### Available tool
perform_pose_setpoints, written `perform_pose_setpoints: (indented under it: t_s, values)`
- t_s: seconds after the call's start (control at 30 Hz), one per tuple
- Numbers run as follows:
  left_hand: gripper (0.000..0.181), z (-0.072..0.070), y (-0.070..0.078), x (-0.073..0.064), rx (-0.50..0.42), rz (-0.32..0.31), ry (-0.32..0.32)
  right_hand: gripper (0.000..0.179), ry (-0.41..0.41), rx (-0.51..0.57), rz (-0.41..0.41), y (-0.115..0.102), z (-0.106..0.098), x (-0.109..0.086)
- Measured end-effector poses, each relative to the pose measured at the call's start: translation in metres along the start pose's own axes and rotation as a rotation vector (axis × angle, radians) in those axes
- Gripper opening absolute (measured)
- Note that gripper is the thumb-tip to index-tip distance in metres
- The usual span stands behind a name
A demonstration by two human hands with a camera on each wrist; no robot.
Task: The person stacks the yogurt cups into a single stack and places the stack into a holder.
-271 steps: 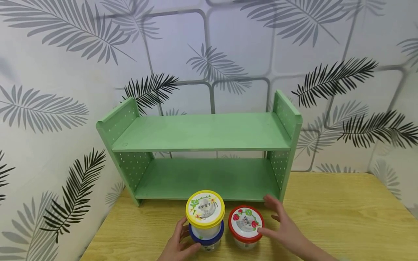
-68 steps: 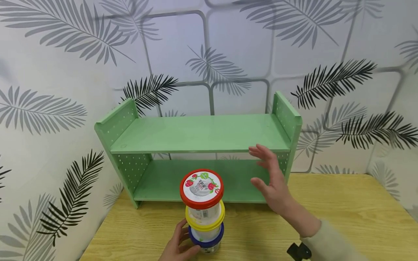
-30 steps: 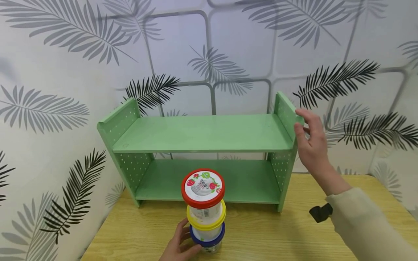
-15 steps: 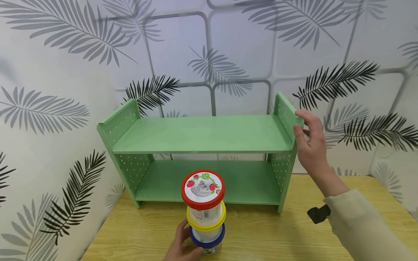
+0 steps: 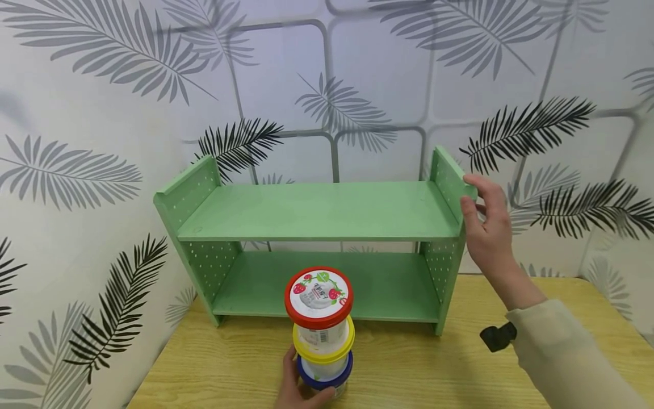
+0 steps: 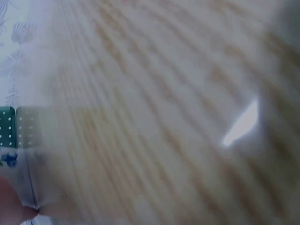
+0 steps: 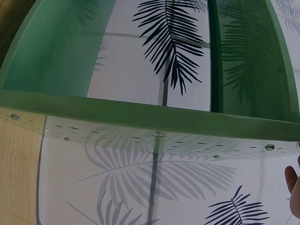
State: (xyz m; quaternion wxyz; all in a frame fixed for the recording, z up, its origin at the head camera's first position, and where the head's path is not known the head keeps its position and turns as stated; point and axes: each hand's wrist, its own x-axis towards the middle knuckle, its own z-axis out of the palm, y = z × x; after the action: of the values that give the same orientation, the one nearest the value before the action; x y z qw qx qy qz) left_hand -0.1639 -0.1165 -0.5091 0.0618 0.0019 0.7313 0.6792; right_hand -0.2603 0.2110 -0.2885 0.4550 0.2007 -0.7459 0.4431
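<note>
Three lidded plastic tubs stand in a stack on the table in the head view. The red-lidded tub [image 5: 318, 295] with strawberry print is on top, the yellow-lidded tub [image 5: 327, 357] in the middle, the blue-lidded tub [image 5: 343, 377] at the bottom. My left hand [image 5: 298, 392] holds the bottom tub, fingers round its left side and thumb across the front. My right hand [image 5: 489, 227] grips the upper front corner of the green shelf's [image 5: 317, 210] right side panel. In the right wrist view, that hand's fingers [image 7: 295, 197] show at the right edge, near the shelf's side panel [image 7: 150, 117].
The two-tier shelf stands behind the stack, against a leaf-patterned wall [image 5: 378, 74]. Bare wooden table [image 5: 516, 318] extends to the right. A dark object [image 5: 498, 337] hangs at the right sleeve [image 5: 557, 341].
The red-lidded tub has gone from the table onto the stack. My right hand has risen from it to the shelf's side panel. My left hand has just shifted right, closer round the bottom tub.
</note>
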Motion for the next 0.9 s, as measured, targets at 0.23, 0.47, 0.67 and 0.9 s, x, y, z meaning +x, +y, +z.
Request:
perform_pose_setpoints:
  t_s: [0.23,0.47,0.67,0.9]
  values:
    - [0.114,0.010,0.001,-0.001,-0.007,-0.011,0.069,0.033,0.016,0.009,-0.013,0.004,0.000,-0.001]
    - [0.109,0.016,0.002,0.000,0.007,0.014,0.130,0.033,0.023,0.010,-0.016,0.014,0.002,0.000]
    - [0.107,0.020,0.002,0.001,0.012,0.035,0.169,0.033,0.027,0.009,-0.005,0.013,0.002,-0.001]
    - [0.107,0.022,0.001,0.001,0.035,0.032,0.185,0.033,0.029,0.007,-0.007,0.020,0.004,-0.002]
